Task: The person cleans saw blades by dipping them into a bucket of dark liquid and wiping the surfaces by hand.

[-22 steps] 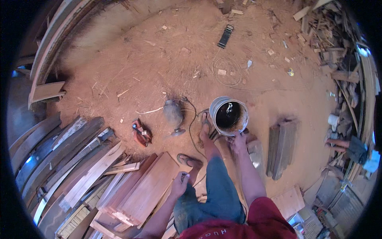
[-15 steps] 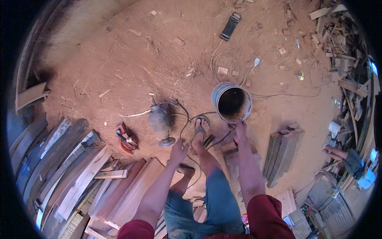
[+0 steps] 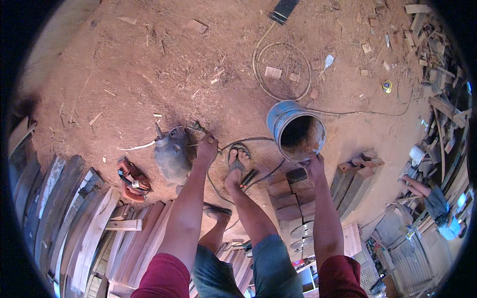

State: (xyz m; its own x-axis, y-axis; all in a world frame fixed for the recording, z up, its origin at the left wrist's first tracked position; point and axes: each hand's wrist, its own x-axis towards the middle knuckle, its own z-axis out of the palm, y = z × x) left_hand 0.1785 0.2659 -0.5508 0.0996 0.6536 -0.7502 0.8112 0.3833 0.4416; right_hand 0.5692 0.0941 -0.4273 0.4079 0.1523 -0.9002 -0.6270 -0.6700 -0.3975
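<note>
My right hand [image 3: 314, 169] grips the near rim of a blue-grey metal bucket [image 3: 284, 119], which tilts with its mouth toward me. Brownish residue coats the inside of the bucket. My left hand [image 3: 206, 148] is closed on a dark cord [image 3: 222, 149] with a fitting at its end, just right of a dark grey, rounded, pot-like body [image 3: 171, 159]. The fingers partly hide the held part. Between the hands, the cord loops around my sandaled foot [image 3: 237, 166].
An orange-red power tool [image 3: 132, 180] lies at left, above stacked planks [image 3: 94, 233]. Wooden blocks [image 3: 293, 193] lie near my right forearm. A coiled cable [image 3: 254, 69] crosses the dirt floor beyond the bucket. Scrap wood [image 3: 437, 49] and another person [image 3: 437, 206] are at right.
My left hand has reached forward past the rounded body's base to the cord. My right hand stays on the bucket rim; the bucket tilts more toward me. The view has shifted.
</note>
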